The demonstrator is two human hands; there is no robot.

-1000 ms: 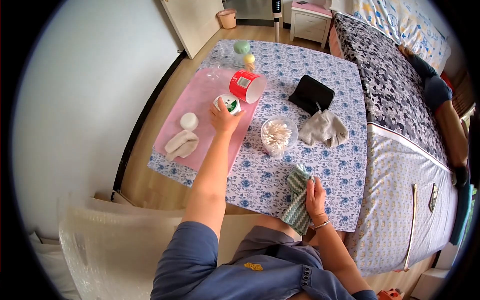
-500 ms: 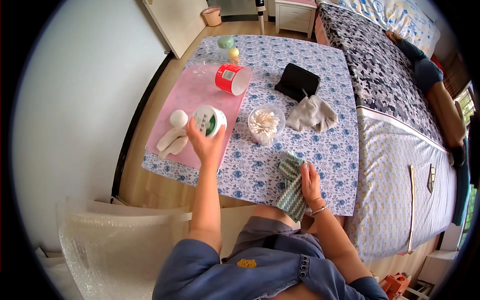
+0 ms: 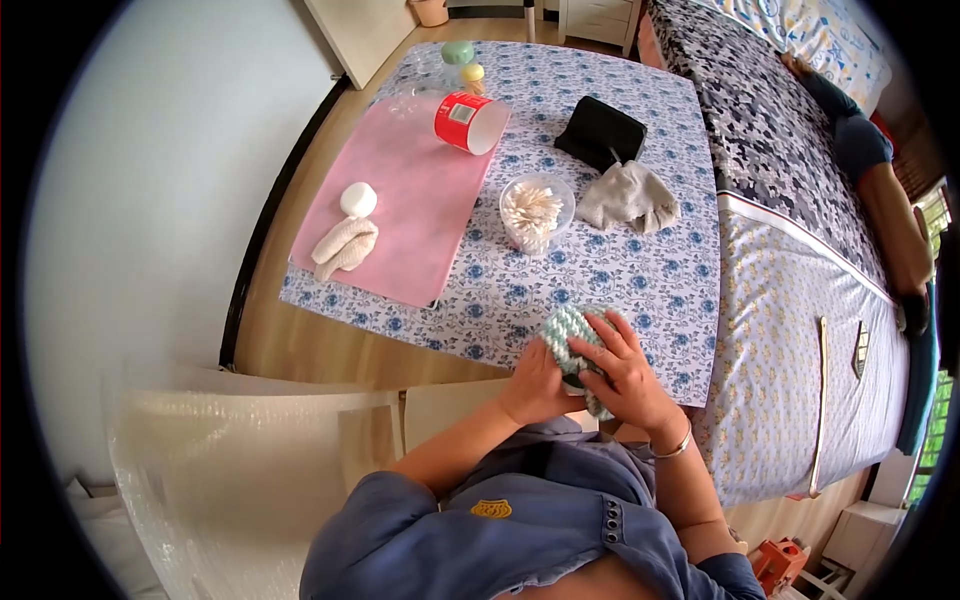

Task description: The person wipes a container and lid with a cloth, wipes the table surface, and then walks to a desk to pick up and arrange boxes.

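Both hands meet over my lap at the table's front edge. My right hand (image 3: 628,375) presses a green-and-white striped cloth (image 3: 568,326) with its fingers bent over it. My left hand (image 3: 540,388) curls round the near side of the same bundle, around the white tub; the cloth and fingers hide nearly all of the tub, with only a dark patch showing between the hands. On the pink mat (image 3: 400,200) lie a white round lid (image 3: 358,199) and a folded cream cloth (image 3: 345,246).
A clear tub of cotton swabs (image 3: 533,212) stands mid-table, near a grey cloth (image 3: 630,197) and a black case (image 3: 602,132). A red-and-white cylinder (image 3: 468,122) lies at the mat's far end. A bed (image 3: 800,330) is on the right; another person's leg (image 3: 885,215) rests there.
My left hand has brought the white tub from over the mat to the right and toward me, against the striped cloth. My right hand now spreads the cloth over it.
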